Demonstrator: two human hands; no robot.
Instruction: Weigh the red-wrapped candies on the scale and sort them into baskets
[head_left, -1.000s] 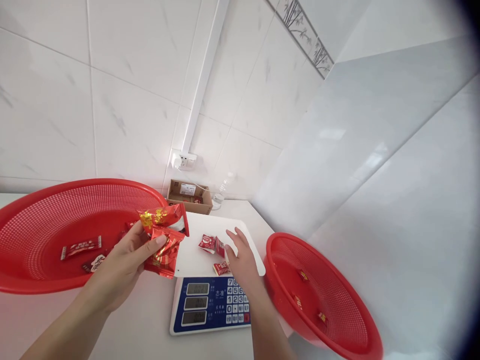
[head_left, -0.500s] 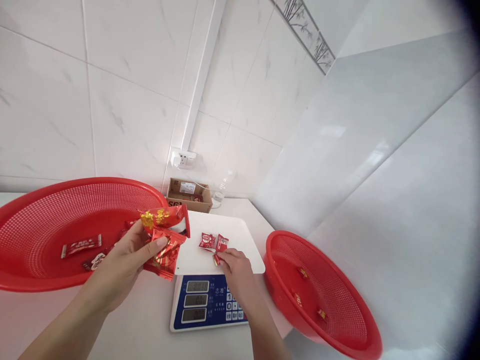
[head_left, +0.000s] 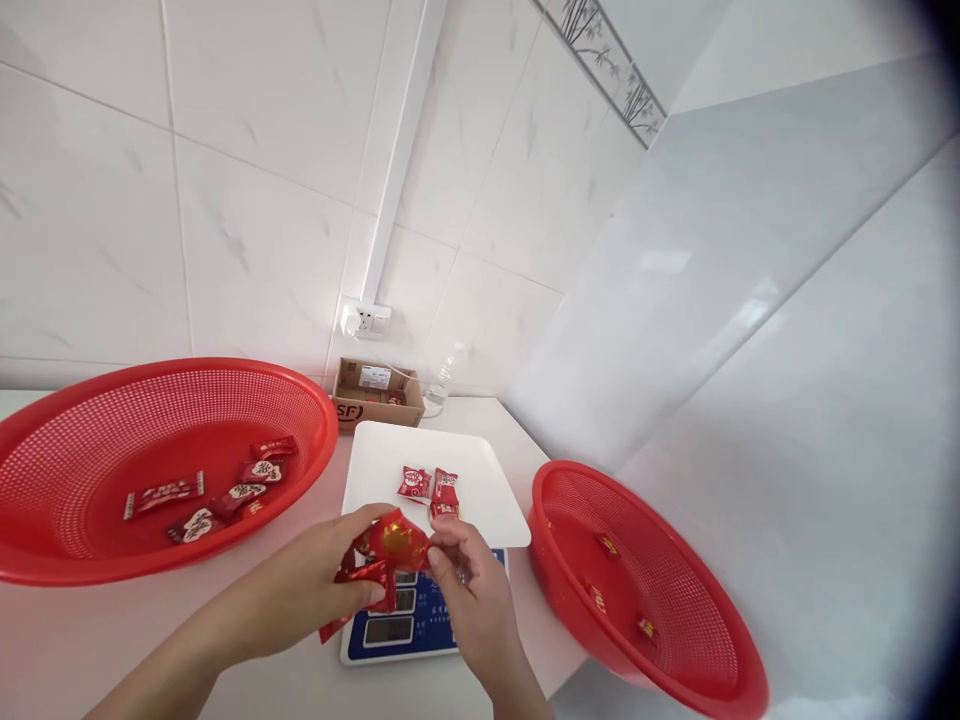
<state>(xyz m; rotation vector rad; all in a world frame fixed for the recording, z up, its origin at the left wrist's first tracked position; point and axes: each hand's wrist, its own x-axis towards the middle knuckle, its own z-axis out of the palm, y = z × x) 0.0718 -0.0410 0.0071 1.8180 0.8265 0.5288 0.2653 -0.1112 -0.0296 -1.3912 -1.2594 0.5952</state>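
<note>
My left hand (head_left: 322,585) is closed around red foil candy packets. The upper one, a red wrapper with gold print (head_left: 397,540), points to the right, and a second red packet (head_left: 381,582) sits under my thumb. At the upper packet's right end, the thumb and fingers of my right hand (head_left: 476,600) are pinched on the foil. Both hands are over the front of a blue and white digital scale (head_left: 390,632), partly covering its displays and keys. Three small red packets (head_left: 415,482) lie grouped on its white pan (head_left: 491,475), just beyond my hands.
At left stands a large red mesh basket (head_left: 75,450) with several red packets inside. Another red basket (head_left: 694,590) on the right holds a few small packets. A cardboard box (head_left: 351,412) and a clear plastic bottle (head_left: 448,372) stand behind the scale, below a wall socket (head_left: 367,320).
My left hand has moved right and down with the packets, from beside the left basket to over the scale. My right hand has released the small packet on the pan and pinched the held wrapper.
</note>
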